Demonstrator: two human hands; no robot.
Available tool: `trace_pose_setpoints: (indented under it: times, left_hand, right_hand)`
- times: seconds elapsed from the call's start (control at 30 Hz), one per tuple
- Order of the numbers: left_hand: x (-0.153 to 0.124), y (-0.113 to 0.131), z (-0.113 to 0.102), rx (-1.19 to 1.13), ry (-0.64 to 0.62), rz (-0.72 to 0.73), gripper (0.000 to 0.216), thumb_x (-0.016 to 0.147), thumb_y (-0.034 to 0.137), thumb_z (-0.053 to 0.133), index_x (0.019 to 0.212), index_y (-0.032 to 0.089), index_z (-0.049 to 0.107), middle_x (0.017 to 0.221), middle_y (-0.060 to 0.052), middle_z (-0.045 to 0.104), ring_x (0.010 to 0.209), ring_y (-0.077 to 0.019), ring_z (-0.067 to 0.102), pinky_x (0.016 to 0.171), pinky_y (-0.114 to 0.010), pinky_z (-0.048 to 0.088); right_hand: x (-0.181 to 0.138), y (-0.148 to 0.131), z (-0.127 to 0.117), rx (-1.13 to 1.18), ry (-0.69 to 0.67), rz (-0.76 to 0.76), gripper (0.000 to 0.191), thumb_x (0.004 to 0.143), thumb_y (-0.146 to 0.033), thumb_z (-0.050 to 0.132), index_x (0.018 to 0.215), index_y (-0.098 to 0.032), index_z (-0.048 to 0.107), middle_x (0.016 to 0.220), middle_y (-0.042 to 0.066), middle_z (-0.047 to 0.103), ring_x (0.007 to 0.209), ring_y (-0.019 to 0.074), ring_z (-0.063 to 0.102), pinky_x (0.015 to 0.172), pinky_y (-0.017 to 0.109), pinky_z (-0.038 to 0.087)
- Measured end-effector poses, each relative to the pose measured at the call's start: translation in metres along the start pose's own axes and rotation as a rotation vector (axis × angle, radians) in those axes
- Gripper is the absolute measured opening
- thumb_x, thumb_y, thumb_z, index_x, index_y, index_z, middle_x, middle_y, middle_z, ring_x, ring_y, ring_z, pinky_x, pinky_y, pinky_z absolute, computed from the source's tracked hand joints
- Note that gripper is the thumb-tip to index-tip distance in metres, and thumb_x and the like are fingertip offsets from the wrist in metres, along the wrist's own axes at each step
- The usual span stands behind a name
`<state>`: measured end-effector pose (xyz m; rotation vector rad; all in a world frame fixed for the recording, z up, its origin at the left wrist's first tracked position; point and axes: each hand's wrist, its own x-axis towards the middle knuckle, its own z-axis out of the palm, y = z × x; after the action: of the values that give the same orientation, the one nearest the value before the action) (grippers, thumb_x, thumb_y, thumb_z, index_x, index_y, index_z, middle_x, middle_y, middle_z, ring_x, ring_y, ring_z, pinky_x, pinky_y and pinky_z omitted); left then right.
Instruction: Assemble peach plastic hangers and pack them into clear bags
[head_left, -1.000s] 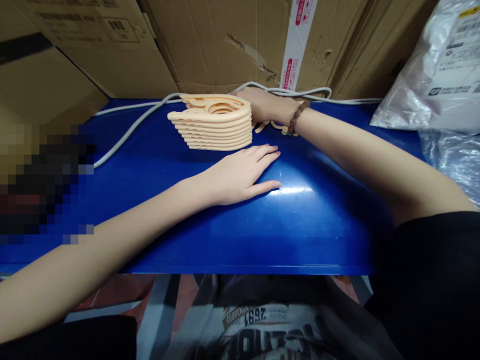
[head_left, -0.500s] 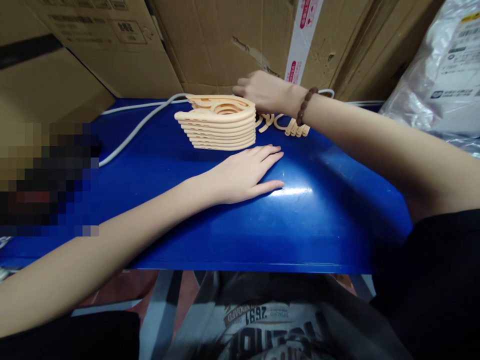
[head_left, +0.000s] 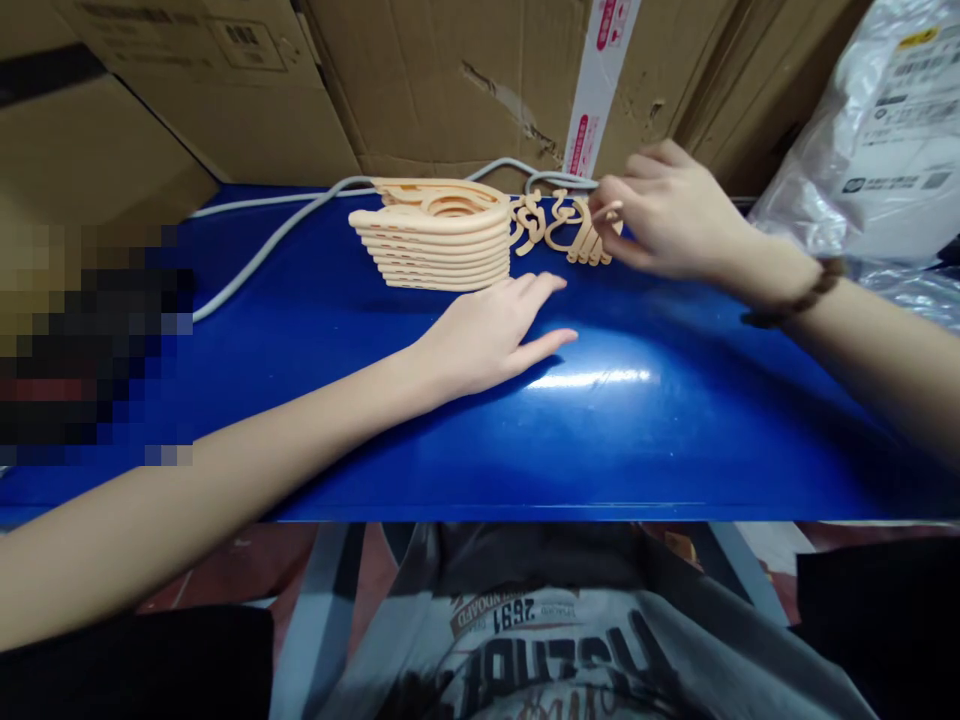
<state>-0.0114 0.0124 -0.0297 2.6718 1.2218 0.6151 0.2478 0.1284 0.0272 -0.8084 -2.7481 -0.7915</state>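
Note:
A stack of several peach plastic hangers (head_left: pixel 439 235) lies at the far middle of the blue table (head_left: pixel 600 440). Their hook ends (head_left: pixel 562 228) stick out to the right. My left hand (head_left: pixel 491 335) rests flat on the table just in front of the stack, fingers stretched out, holding nothing. My right hand (head_left: pixel 671 225), with a bead bracelet at the wrist, is at the right of the hooks, thumb and forefinger pinched on a hook tip.
Cardboard boxes (head_left: pixel 450 80) form a wall right behind the table. A grey cable (head_left: pixel 262 255) runs along the back edge and curves left. Plastic-wrapped parcels (head_left: pixel 877 140) sit at the far right. A blurred patch covers the left edge.
My right hand has swung from behind the stack to the right side of the hooks and now pinches one. My left hand has stayed flat on the table.

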Motion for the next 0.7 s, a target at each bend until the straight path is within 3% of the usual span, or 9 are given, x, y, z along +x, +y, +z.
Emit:
trace_pose_setpoints:
  times: [0.17,0.27,0.37,0.5,0.7]
  left_hand:
    - [-0.001,-0.002,0.001,-0.142,0.275,-0.002,0.066,0.106,0.056,0.069,0.156,0.016,0.054,0.123,-0.009,0.081,0.090,-0.0189,0.078,0.078,-0.030,0.060]
    - [-0.002,-0.002,-0.002,-0.134,0.321,0.075,0.057,0.108,0.049,0.066,0.153,0.017,0.057,0.120,-0.007,0.081,0.085,-0.0160,0.076,0.072,-0.026,0.056]
    - [-0.003,-0.002,-0.005,-0.059,0.311,0.161,0.038,0.111,0.034,0.059,0.144,0.017,0.065,0.121,-0.008,0.081,0.096,-0.0180,0.078,0.079,-0.027,0.056]
    - [-0.002,-0.005,-0.006,0.071,0.239,0.212,0.024,0.114,0.028,0.054,0.117,0.018,0.075,0.112,-0.008,0.081,0.099,-0.0206,0.077,0.081,-0.029,0.052]
    - [0.001,-0.013,-0.007,0.175,0.101,0.152,0.022,0.114,0.029,0.056,0.109,0.019,0.076,0.106,-0.006,0.080,0.097,-0.0219,0.074,0.076,-0.030,0.047]
  right_hand:
    - [-0.036,-0.052,-0.013,0.373,0.109,-0.121,0.015,0.108,-0.030,0.045,0.103,-0.023,0.058,0.102,0.008,0.074,0.093,0.0242,0.068,0.097,0.046,0.051]
    - [-0.041,-0.074,-0.015,0.575,0.077,-0.085,0.005,0.104,-0.028,0.050,0.104,-0.024,0.053,0.091,0.003,0.071,0.077,0.0209,0.065,0.077,0.036,0.049]
    - [-0.040,-0.084,-0.014,0.768,0.007,0.021,0.007,0.108,-0.032,0.053,0.107,-0.025,0.053,0.084,-0.002,0.070,0.067,0.0173,0.063,0.067,0.031,0.043]
    - [-0.040,-0.083,-0.011,0.905,0.024,0.104,0.024,0.109,-0.045,0.061,0.101,-0.023,0.062,0.087,0.000,0.074,0.072,0.0151,0.065,0.069,0.028,0.045]
    - [-0.040,-0.056,-0.006,0.845,0.061,0.271,0.031,0.106,-0.050,0.065,0.104,-0.020,0.070,0.089,0.005,0.076,0.076,0.0184,0.065,0.071,0.031,0.044]
